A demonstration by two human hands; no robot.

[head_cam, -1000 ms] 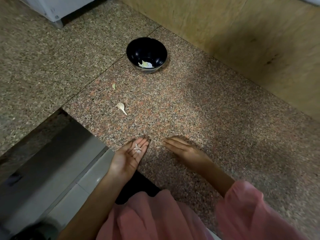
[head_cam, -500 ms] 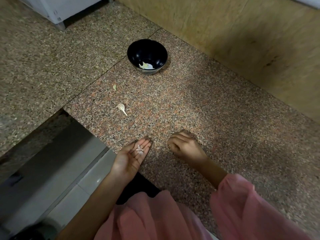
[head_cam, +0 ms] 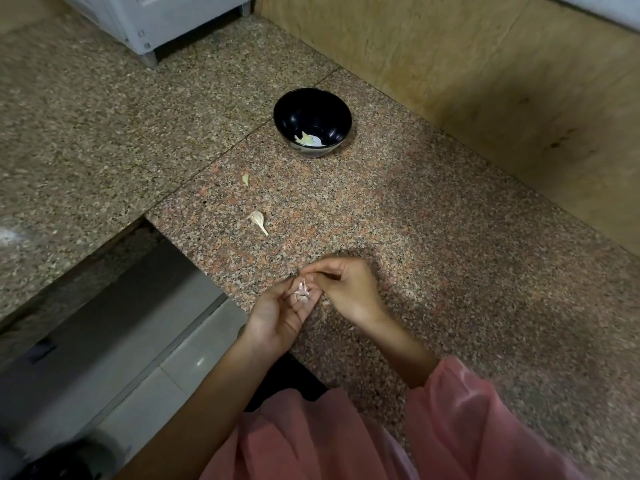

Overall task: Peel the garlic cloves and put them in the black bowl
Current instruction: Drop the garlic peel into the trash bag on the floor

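The black bowl [head_cam: 294, 110] stands on the granite counter at the back and has a few pale peeled cloves [head_cam: 307, 140] in its bottom. An unpeeled garlic clove [head_cam: 258, 220] lies on the counter between the bowl and my hands. My left hand [head_cam: 273, 317] is palm up at the counter's front edge, and bits of garlic skin [head_cam: 302, 293] lie on its loosely cupped fingers. My right hand [head_cam: 348, 289] hovers right beside it with curled fingers. Its thumb and forefinger are pinched together above the skins. I cannot see anything between them.
A small pale scrap [head_cam: 245, 179] lies on the counter nearer the bowl. A tan wall [head_cam: 485, 81] borders the counter at the back right. A white appliance [head_cam: 156, 19] stands at the top left. The counter drops off to a lower floor [head_cam: 121, 341] at my left.
My right hand lifted off the counter, curled its fingers and moved left to my left palm. My left hand cupped slightly around the skins. The view shifted down a little.
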